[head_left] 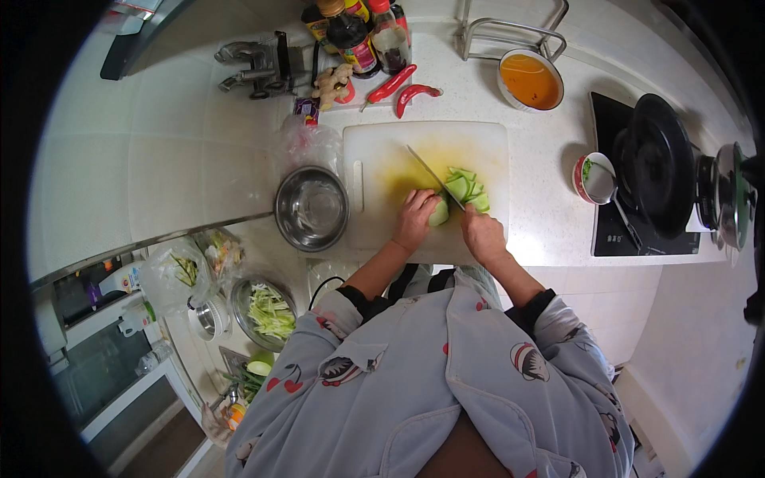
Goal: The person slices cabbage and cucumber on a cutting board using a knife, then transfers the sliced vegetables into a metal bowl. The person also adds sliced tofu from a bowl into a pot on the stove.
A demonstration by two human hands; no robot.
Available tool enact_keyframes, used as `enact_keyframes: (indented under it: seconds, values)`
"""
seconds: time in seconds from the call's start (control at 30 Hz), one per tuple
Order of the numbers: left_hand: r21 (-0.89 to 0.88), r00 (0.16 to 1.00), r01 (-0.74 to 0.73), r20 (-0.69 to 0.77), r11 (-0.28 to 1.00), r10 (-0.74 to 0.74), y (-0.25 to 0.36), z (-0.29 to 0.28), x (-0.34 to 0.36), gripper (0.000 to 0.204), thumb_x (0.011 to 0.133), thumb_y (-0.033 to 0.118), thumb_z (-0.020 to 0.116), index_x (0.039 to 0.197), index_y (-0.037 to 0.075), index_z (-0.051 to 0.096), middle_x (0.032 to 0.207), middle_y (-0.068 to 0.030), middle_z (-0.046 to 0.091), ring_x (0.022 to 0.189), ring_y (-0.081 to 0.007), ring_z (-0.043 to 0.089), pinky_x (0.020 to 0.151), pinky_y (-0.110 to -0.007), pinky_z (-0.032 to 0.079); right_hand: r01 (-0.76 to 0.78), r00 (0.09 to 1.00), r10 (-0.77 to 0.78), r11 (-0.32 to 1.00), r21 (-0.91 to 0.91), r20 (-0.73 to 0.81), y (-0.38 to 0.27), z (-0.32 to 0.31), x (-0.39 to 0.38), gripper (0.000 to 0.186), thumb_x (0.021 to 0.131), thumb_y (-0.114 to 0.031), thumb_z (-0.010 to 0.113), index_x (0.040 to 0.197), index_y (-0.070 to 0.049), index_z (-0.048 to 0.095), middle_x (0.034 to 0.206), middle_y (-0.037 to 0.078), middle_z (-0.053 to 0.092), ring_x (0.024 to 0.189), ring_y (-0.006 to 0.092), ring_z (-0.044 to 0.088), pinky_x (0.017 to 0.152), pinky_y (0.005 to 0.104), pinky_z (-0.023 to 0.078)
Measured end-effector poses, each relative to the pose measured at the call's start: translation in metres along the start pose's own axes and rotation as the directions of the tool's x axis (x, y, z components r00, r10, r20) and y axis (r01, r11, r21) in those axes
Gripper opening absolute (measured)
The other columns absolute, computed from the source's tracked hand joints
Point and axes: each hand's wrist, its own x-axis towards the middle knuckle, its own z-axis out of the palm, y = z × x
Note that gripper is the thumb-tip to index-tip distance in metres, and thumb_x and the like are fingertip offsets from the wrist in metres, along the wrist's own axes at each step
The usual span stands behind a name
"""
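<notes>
On the white, yellow-stained cutting board (374, 147), my left hand (414, 217) grips a pale green vegetable piece (437, 212), fingers curled over its top. My right hand (483, 237) is closed on the handle of a kitchen knife (430, 168), whose blade slants up and leftward beside that piece. Cut green slices (470, 185) lie just right of the blade. Left of the board stands an empty steel bowl (311, 195).
Bottles (352, 40), red chilies (414, 99), ginger (331, 86) and a bowl of orange liquid (530, 80) line the back. At right are a small bowl with a ladle (593, 178) and a black pan (661, 163) on a cooktop. Shredded vegetables (269, 311) sit lower left.
</notes>
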Motion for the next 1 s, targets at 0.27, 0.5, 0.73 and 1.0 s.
enact_keyframes:
  seconds: [0.27,0.5,0.73,1.0]
  values:
    - [-0.002,1.0,0.018,0.008,1.0,-0.018,0.001,0.0,0.0,0.031,0.069,-0.006,0.065,0.099,0.001,0.062,0.103,-0.0135,0.06,0.095,-0.0329,0.056,0.082,-0.041,0.048,0.065,0.998,-0.066,0.998,0.018,0.022,-0.005,-0.041,-0.034,0.015,0.092,-0.016,0.051,0.087,-0.001,0.048,0.06,0.018,0.061,0.053,0.0379,0.061,0.049,0.0462,0.05]
    - [-0.017,1.0,0.026,0.009,1.0,-0.026,0.0,0.0,0.0,0.03,0.07,-0.005,0.065,0.1,0.002,0.061,0.103,-0.0134,0.06,0.095,-0.0335,0.056,0.082,-0.041,0.047,0.038,0.999,-0.039,0.999,-0.026,-0.035,-0.01,-0.001,-0.005,0.009,0.087,-0.011,0.05,0.086,-0.002,0.05,0.063,0.017,0.063,0.056,0.0353,0.064,0.052,0.0445,0.052]
    - [-0.036,0.998,0.052,-0.026,0.998,-0.053,-0.002,0.003,-0.003,0.029,0.071,-0.003,0.065,0.1,0.0,0.06,0.104,-0.0153,0.058,0.095,-0.0351,0.055,0.083,-0.043,0.046,0.022,0.999,-0.021,1.0,0.011,-0.031,-0.004,-0.015,0.001,0.013,0.09,-0.015,0.049,0.088,-0.003,0.051,0.063,0.017,0.063,0.055,0.0362,0.064,0.05,0.0457,0.051]
    - [-0.046,0.997,0.072,-0.038,0.996,-0.074,-0.001,0.004,-0.005,0.027,0.071,-0.004,0.066,0.097,0.001,0.058,0.102,-0.0152,0.057,0.095,-0.0355,0.054,0.083,-0.043,0.046,0.053,0.998,-0.052,0.998,-0.017,0.037,-0.013,-0.041,-0.03,0.008,0.088,-0.011,0.049,0.085,-0.003,0.049,0.064,0.016,0.064,0.056,0.0352,0.064,0.051,0.0441,0.052]
